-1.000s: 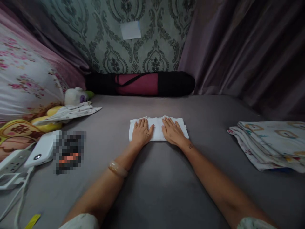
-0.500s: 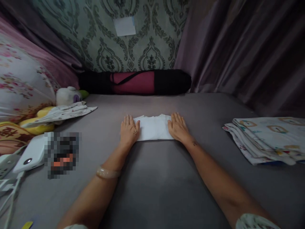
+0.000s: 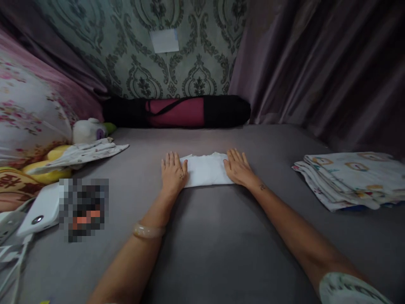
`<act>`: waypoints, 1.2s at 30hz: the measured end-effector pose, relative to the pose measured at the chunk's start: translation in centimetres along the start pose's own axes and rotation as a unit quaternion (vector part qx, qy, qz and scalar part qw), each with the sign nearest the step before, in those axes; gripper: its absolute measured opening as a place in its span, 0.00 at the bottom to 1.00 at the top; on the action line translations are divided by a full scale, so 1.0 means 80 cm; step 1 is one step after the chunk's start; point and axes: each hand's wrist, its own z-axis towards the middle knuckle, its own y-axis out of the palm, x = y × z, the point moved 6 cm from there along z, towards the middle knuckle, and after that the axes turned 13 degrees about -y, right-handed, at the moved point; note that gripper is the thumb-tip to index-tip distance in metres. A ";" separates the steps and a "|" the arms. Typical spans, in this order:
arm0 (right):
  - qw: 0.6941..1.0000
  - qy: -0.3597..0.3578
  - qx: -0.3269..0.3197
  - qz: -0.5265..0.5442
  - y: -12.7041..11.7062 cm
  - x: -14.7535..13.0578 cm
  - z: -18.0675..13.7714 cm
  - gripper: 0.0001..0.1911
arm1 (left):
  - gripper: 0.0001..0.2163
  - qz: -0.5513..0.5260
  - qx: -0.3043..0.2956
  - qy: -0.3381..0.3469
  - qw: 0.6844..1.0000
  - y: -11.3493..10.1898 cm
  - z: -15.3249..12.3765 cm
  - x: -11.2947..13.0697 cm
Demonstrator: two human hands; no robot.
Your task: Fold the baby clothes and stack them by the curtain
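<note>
A folded white cloth [image 3: 207,171], perhaps a garment, lies flat on the grey sheet in front of me. Its far edge is slightly uneven. On its left end rests my left hand [image 3: 174,172], palm down with the fingers stretched forward. My right hand [image 3: 237,168] lies flat on the right end, fingers extended and thumb over the cloth. Both hands cover the cloth's ends, so those edges are hidden. A pale bangle [image 3: 148,231] circles my left wrist.
Folded patterned cloths [image 3: 351,179] are stacked at right. On the left are a white device [image 3: 41,211] with a cable, a blurred-out item, a crumpled cloth [image 3: 85,154] and plush toys. A long black and red bag [image 3: 177,112] lies along the patterned wall, between curtains.
The view has shifted slightly. Both hands stay flat on the ends of the white cloth, with hardly any movement.
</note>
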 end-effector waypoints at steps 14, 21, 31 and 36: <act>0.998 -0.012 -0.055 0.036 0.013 -0.002 0.006 0.36 | 0.28 -0.027 -0.095 0.014 0.995 0.022 0.002 0.002; 0.997 -0.065 -0.036 0.022 0.018 -0.035 0.012 0.34 | 0.26 -0.039 -0.085 0.006 0.996 0.019 0.005 -0.002; 0.996 -0.065 -0.044 0.030 0.005 -0.062 0.020 0.33 | 0.25 -0.109 -0.060 -0.031 0.992 0.009 0.010 -0.006; 0.995 -0.081 -0.035 0.035 0.018 -0.089 0.027 0.32 | 0.23 -0.226 -0.023 -0.107 0.968 -0.008 0.026 -0.028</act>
